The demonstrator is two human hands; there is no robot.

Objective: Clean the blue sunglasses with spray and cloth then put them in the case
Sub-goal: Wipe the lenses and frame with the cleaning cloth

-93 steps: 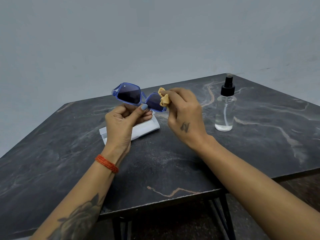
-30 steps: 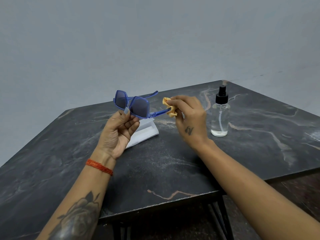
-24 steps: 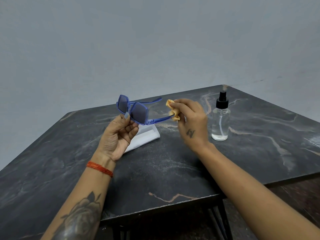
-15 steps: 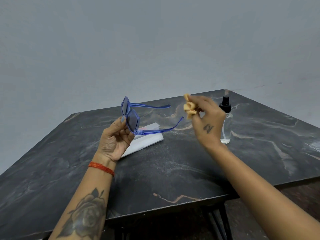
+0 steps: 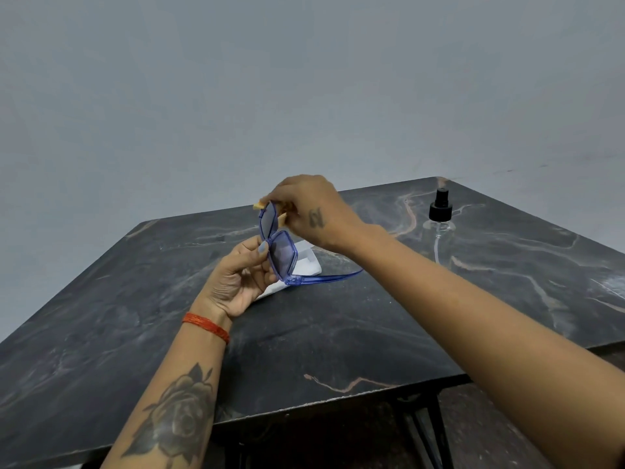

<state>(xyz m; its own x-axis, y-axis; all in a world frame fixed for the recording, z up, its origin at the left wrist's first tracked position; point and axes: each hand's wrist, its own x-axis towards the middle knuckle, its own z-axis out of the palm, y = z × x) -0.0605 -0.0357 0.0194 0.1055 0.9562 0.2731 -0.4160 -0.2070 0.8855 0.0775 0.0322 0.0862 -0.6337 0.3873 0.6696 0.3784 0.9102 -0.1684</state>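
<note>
Above the desk [image 5: 338, 333] our left hand [image 5: 240, 279] pinches the blue sunglasses [image 5: 279, 248] upright while our right hand [image 5: 311, 211], closed on the cloth [image 5: 282, 216], wipes the upper lens; wiping underway, white case [image 5: 306, 262] unfilled, spray bottle [image 5: 439, 221] aside.

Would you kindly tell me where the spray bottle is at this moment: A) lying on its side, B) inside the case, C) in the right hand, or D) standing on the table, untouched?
D: the spray bottle stands upright on the table, clear of both hands, while the right hand holds the cloth at the sunglasses.
</note>
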